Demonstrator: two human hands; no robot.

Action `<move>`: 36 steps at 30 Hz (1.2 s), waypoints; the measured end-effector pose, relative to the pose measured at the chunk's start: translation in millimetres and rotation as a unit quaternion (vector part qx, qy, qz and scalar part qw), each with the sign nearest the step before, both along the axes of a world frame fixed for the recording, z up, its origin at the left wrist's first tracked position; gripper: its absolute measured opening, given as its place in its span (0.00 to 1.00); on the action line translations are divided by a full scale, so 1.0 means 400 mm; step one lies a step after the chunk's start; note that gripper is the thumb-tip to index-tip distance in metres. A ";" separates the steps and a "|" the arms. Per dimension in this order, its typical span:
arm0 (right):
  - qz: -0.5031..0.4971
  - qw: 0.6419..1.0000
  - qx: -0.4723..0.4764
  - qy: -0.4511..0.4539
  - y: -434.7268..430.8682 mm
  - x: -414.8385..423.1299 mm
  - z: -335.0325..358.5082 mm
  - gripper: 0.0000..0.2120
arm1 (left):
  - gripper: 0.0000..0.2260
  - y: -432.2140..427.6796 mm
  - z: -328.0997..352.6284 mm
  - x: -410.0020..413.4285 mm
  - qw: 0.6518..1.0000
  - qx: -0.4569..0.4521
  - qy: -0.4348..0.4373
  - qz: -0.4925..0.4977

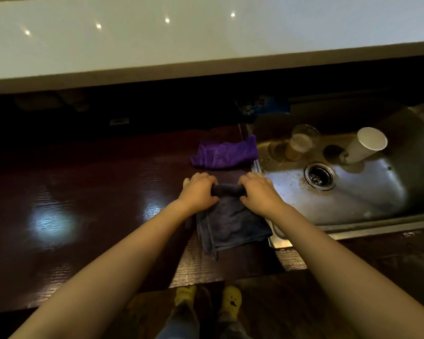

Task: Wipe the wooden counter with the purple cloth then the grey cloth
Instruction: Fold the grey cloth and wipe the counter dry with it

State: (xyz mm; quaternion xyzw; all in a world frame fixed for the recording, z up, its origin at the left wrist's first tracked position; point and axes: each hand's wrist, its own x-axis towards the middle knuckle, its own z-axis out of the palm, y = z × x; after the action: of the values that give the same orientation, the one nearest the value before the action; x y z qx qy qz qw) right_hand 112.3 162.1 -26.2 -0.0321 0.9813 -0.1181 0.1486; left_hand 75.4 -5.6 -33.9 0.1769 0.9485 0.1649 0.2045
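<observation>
- The wooden counter stretches away on the left, dark and glossy with patches of reflected light, nothing lying on that side, so there is open room to sweep a cloth across.
- The left hand is curled shut over the far left corner of the grey cloth, knuckles up, pinning that edge against the wood.
- The grey cloth lies flat between the two hands, its far edge bunched into a roll where the fingers gather it, its near edge reaching toward the person; it looks held this way to fold or tighten it into a pad before wiping.
- The purple cloth sits crumpled just beyond the hands, near the sink's edge and apart from them, which suggests to me its turn is done.
- The right hand mirrors the left, closed on the cloth's far right corner, close beside the sink rim.
- In the sink, well to the right, stand a clear glass and a tilted paper cup, out of the wiping path.
</observation>
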 end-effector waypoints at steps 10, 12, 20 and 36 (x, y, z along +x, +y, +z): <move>-0.011 0.994 -0.086 -0.061 -0.001 -0.024 0.019 0.11 | 0.11 -0.019 0.038 0.004 0.997 0.038 -0.069 0.002; -0.005 0.990 -0.121 -0.074 -0.008 -0.028 0.027 0.10 | 0.11 -0.051 0.055 0.014 0.996 0.053 -0.076 0.010; 0.046 0.970 -0.223 -0.089 -0.161 -0.070 0.060 0.10 | 0.11 -0.264 0.105 0.032 0.985 0.112 -0.056 0.118; 0.268 0.956 0.031 0.118 -0.416 -0.064 -0.103 0.31 | 0.19 -0.509 -0.028 -0.080 0.959 0.164 0.102 0.206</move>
State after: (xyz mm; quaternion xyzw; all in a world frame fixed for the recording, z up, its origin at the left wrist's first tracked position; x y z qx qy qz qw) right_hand 86.8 -4.3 -67.2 -0.3033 0.9503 -0.0392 0.0588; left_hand 43.4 -209.1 -45.0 0.0252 0.9400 0.3381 0.0368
